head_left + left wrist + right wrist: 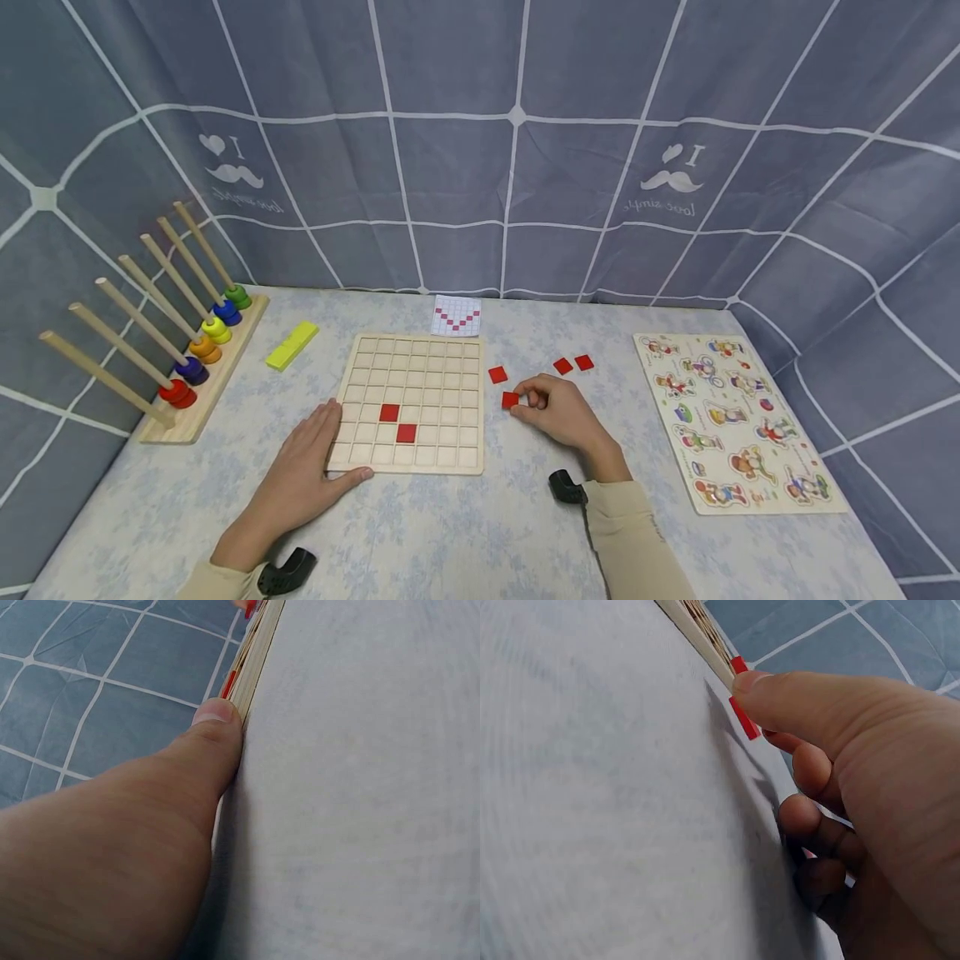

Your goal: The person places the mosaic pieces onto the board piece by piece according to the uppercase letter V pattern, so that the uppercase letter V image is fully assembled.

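Pinches a flat red square tile [508, 402] with right hand [561, 412] beside a square pale-wood grid board [438, 378]; rests left hand [300, 469], spread at the thumb, against its near-left corner.

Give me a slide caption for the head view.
Right hand pinches a red tile beside a gridded board bearing two more; left hand touches the board's edge.

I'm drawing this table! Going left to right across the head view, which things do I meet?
Wooden ring stand, yellow block, grid board, pinched red tile, right hand, picture board.
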The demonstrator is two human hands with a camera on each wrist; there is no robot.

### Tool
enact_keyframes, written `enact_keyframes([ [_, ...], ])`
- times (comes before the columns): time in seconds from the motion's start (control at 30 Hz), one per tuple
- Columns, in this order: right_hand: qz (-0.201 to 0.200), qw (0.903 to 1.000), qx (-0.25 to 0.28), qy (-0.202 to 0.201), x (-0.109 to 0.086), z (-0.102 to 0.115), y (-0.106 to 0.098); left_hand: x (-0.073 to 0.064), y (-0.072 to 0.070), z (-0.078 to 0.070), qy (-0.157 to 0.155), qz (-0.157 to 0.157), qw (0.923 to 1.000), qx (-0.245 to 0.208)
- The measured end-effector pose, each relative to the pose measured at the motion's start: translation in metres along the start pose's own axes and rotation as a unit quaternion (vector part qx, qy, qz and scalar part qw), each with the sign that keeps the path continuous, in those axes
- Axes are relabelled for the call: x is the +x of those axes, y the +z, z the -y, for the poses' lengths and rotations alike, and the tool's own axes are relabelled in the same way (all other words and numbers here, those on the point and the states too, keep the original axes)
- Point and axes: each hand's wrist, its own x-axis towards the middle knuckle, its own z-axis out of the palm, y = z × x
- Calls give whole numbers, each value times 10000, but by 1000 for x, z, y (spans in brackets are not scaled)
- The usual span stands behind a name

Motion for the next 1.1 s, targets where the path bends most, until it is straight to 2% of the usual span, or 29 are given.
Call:
enact_keyframes([
  [0.23,212,9997,45,-132,10,15,8,-4,-2,2,-51,-18,10000,-51],
  [0.53,149,9994,-29,-320,27,44,22,-1,0,1,-6,-24,10000,-1],
  [0.8,288,9971,-94,-704,46,67,52,0,-2,-1,-20,12,10000,-19],
  [1.1,413,9946,-373,-881,58,98,83,-2,-3,-4,31,-63,10000,-6],
])
